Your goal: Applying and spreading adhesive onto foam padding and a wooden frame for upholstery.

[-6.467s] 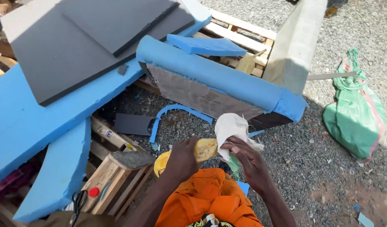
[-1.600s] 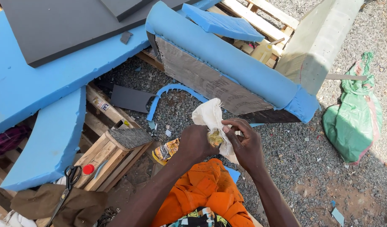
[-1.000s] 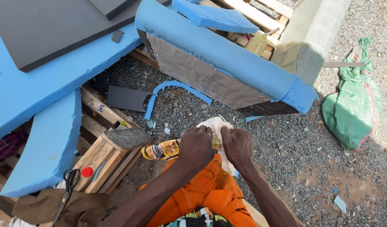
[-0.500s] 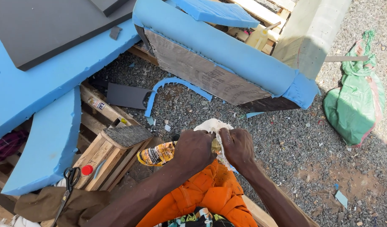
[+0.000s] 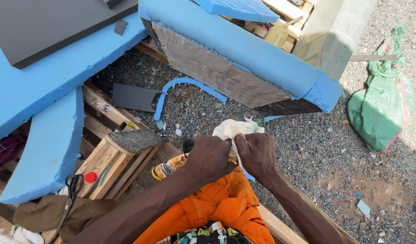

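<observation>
My left hand (image 5: 210, 157) and my right hand (image 5: 257, 153) are pressed together over a crumpled white cloth (image 5: 232, 129), both gripping it. A bit of yellow shows between the hands, too hidden to identify. Just below my left hand lies a yellow spray can (image 5: 169, 166) with a black cap, on the gravel. My orange trousers (image 5: 217, 208) fill the bottom centre.
A blue foam-padded wooden frame (image 5: 244, 49) leans ahead. Large blue foam sheets (image 5: 40, 90) with grey board lie left. A wooden pallet block (image 5: 122, 153), scissors (image 5: 70, 190) and a red cap (image 5: 91, 177) sit lower left. A green sack (image 5: 382, 104) rests on gravel right.
The cloth was held up and spread open; now it is bunched low between both hands. My hands have come down and closed together near my knees.
</observation>
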